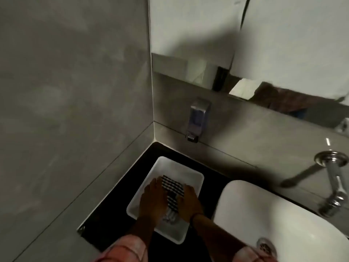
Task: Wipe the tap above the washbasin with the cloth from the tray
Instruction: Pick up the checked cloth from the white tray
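Cloth (172,190) black-white checked; tray (180,172) white; counter (113,210) black (tap (334,178) chrome)

Bare hands, checked pink sleeves

The person's left hand (153,199) and right hand (188,202) are bare, with no gloves or rings that can be made out. Both forearms are uncovered to loose sleeves (122,250) of pale pink-red cloth crossed with darker check lines. A thin dark band (195,216) circles the right wrist.
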### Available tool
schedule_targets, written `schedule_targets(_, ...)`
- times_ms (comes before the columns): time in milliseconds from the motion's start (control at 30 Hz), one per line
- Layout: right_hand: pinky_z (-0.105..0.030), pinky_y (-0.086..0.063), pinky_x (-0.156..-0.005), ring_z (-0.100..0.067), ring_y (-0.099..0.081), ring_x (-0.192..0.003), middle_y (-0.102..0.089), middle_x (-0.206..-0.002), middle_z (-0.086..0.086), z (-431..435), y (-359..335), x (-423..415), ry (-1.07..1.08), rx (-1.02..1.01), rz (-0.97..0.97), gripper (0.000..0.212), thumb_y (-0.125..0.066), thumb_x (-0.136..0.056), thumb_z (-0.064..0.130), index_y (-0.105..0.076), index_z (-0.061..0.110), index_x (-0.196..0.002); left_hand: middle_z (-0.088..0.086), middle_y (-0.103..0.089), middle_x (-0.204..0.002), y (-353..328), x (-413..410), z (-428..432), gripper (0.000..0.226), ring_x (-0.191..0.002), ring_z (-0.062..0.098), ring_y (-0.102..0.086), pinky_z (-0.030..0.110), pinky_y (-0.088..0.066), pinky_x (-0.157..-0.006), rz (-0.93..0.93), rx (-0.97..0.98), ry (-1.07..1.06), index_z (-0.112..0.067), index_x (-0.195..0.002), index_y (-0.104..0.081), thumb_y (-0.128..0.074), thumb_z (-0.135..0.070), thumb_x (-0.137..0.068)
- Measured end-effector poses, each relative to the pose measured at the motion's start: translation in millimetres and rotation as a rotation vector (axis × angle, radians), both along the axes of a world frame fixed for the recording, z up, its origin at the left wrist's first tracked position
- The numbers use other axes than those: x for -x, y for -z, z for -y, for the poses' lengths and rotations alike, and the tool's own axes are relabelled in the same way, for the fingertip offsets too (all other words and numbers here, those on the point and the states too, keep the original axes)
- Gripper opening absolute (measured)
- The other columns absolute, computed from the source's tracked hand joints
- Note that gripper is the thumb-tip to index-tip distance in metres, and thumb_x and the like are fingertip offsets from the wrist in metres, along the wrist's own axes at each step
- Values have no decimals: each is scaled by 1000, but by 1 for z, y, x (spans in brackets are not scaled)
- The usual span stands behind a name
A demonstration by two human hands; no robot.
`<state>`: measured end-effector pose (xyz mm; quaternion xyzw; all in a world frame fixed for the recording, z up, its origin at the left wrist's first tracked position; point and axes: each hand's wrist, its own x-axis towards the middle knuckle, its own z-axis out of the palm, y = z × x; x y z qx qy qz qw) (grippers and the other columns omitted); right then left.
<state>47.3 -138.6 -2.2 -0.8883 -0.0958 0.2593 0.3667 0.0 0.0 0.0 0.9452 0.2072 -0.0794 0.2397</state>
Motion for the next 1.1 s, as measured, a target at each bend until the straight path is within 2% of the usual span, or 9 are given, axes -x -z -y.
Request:
schedule_targets(100,-13,-48,-95,-23,-60,-116,-48,-150,-13,-24,21,-12,241,-15,-125,44,-44,-105,17,-44,15,-149,13,-22,-164,25,-17,-7,79,-144,37,-34,49,-35,-116,-178,95,-89,-14,-159,-8,-53,-31,-96)
schedule_targets(200,-42,-41,-114,-37,-49,-136,-44,-154,-18,-40,40,-21,394,162,-193,49,-36,-109,30,-37,9,-153,17,-16,-164,42,-25,-5,90,-144,41,-31,52,-35,-115,-294,59,-86,-12,-158,-2,-60,-33,-93)
schedule_targets(267,-45,-32,-121,-39,-39,-144,-35,-159,-20,-48,46,-26,405,260,-228,53,-33,-108,31,-30,7,-155,19,-21,-161,47,-27,-3,91,-142,41,-33,51,-40,-111,-297,-10,-84,-11,-158,-3,-61,-36,-93)
schedule_targets(400,-43,-45,-108,-38,-52,-131,-49,-145,-23,-53,47,-42,439,317,-262,60,-64,-93,21,-41,3,-145,21,-26,-155,54,-35,-5,76,-137,39,-40,48,-42,-109,-259,-8,-129,-14,-158,-3,-48,-36,-101)
schedule_targets(567,-38,-49,-99,-36,-59,-126,-59,-138,-20,-53,51,-47,543,227,-349,51,-66,-93,21,-53,3,-138,24,-52,-143,58,-48,-16,54,-127,40,-54,48,-42,-109,-95,412,-437,-10,-151,-33,-44,-31,-102)
schedule_targets(633,-38,-56,-92,-37,-66,-116,-70,-125,-19,-53,45,-47,527,225,-344,40,-66,-92,30,-68,5,-123,17,-64,-133,54,-50,-22,51,-120,35,-62,47,-49,-105,-76,524,-360,-15,-141,-49,-55,-37,-95)
schedule_targets(767,-27,-53,-59,-20,-69,-72,-72,-80,-3,-41,30,-45,491,-66,-353,18,-69,-79,36,-72,18,-81,9,-69,-126,43,-50,-37,29,-111,30,-66,38,-52,-93,56,613,-334,-17,-125,-63,-59,-27,-97)
schedule_targets(1000,-40,-62,-74,-35,-79,-92,-79,-112,-19,34,-32,-22,758,-781,-808,33,-69,-74,24,-84,8,-98,-16,-79,-95,-6,-44,-4,27,-99,14,-73,16,-56,-67,141,990,-216,-40,-103,-69,-66,-14,-95)
schedule_targets(1100,-39,-63,-68,-38,-78,-91,-79,-108,-22,82,-60,1,869,-922,-754,38,-59,-86,23,-79,0,-108,-17,-72,-114,-26,-38,44,33,-112,14,-67,25,-53,-87,192,917,-53,-49,-115,-63,-70,-29,-90)
